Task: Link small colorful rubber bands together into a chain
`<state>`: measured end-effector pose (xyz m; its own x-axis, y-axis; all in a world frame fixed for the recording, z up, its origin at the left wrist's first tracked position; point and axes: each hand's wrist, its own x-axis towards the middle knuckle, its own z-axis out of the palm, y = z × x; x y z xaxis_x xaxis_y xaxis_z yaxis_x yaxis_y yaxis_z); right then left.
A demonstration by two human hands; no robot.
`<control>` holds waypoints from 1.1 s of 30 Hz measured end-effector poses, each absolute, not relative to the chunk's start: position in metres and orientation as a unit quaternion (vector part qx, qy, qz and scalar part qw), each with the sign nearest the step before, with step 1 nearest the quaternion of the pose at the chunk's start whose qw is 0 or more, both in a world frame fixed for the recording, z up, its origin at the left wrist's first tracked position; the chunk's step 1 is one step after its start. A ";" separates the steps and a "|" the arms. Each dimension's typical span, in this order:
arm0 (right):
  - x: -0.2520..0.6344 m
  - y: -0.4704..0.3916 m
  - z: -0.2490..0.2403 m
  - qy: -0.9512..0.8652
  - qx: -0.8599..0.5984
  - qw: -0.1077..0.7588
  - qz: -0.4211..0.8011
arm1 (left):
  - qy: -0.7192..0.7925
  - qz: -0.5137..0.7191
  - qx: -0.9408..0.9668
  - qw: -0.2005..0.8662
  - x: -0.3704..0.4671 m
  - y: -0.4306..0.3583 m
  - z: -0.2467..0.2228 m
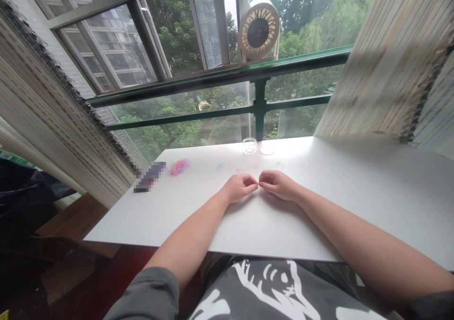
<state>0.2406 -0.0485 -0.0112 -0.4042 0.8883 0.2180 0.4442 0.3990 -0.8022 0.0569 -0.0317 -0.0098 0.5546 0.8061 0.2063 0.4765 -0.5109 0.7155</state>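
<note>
My left hand (241, 187) and my right hand (276, 184) meet fingertip to fingertip just above the white table (170, 216). Both are closed in a pinch; anything between the fingertips is too small to make out. Beyond them lie small loose groups: a teal one (220, 166), a pink one (240, 168), another pink one (256, 166) and a greenish one (280, 164). A larger pile of pink, red and purple small pieces (179, 167) sits further left.
A clear round container (249, 146) and a low clear dish or lid (267, 149) stand at the back edge. A blurred dark object (150, 177) lies at the left. Behind are a green railing (213, 79), a fan (258, 32) and curtains (383, 64).
</note>
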 end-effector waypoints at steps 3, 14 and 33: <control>0.241 -0.049 -0.011 -0.770 -0.435 0.333 0.327 | 0.393 0.270 0.826 0.303 0.057 -0.031 -0.011; 0.241 -0.049 -0.010 -0.774 -0.436 0.324 0.326 | 0.389 0.272 0.827 0.300 0.057 -0.031 -0.010; 0.241 -0.053 -0.007 -0.765 -0.438 0.332 0.335 | 0.399 0.289 0.828 0.268 0.050 -0.026 -0.007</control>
<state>0.2406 -0.0526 -0.0070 -0.3952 0.8932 0.2143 0.4484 0.3913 -0.8037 0.0501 -0.0261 -0.0067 0.5137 0.8160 0.2650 0.5066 -0.5378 0.6739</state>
